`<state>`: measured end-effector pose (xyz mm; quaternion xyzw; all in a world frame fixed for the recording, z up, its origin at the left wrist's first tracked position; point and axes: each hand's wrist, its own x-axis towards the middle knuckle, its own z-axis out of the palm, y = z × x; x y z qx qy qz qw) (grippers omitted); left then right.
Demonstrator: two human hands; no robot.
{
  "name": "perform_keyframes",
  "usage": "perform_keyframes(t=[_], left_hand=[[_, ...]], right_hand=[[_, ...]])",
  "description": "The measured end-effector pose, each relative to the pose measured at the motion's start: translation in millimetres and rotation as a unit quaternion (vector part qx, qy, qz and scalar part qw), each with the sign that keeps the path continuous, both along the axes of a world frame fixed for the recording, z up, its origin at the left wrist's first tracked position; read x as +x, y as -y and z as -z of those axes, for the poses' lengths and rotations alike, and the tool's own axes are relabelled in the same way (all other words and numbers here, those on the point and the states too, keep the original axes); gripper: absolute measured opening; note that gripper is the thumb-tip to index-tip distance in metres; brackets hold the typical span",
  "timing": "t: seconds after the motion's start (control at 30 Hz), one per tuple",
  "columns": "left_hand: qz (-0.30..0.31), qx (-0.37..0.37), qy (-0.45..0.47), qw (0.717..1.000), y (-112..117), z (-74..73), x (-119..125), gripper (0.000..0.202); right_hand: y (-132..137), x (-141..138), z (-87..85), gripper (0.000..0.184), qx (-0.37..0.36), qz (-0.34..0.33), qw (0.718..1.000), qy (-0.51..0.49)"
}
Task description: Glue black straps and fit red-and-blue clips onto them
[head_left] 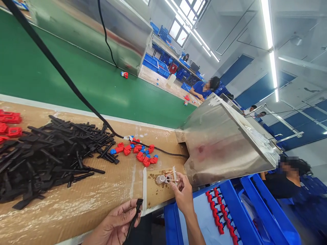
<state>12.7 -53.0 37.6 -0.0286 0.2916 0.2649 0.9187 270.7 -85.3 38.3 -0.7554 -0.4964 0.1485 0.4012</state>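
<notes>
My left hand (120,221) pinches a black plastic part (133,223) with a long stem and a flat, wider end, near the table's front edge. Over a stained cardboard patch, my right hand (184,192) is closed on a thin stick (172,180). The stick's tip reaches over a small clear cup (168,179); whether it touches the contents I cannot tell. Right beside this stands a second small cup (160,179). Behind the cups lie several red-and-blue plastic pieces (140,156). A large heap of black parts (58,153) covers the table to the left.
Red pieces (10,117) lie at the far left. A blue tray (173,224) at lower right holds rows of red pieces with black stems (219,211). A metal housing (217,146) stands to the right, beside a green belt (76,78). A black cable (63,73) crosses the table. Other people sit beyond.
</notes>
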Motion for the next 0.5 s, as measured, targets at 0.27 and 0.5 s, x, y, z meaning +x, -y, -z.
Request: perform_keyframes(t=[0.27, 0.5], left_hand=[[0.007, -0.031, 0.037, 0.999, 2, 12.4, -8, 0.046], [-0.027, -0.036, 0.017, 0.999, -10, 15.3, -20, 0.053]], right_hand=[[19, 10, -26.9, 0.06, -0.028, 0.046, 0.998, -0.014], [27, -7, -55.5, 0.048, -0.002, -0.02, 1.0, -0.024]])
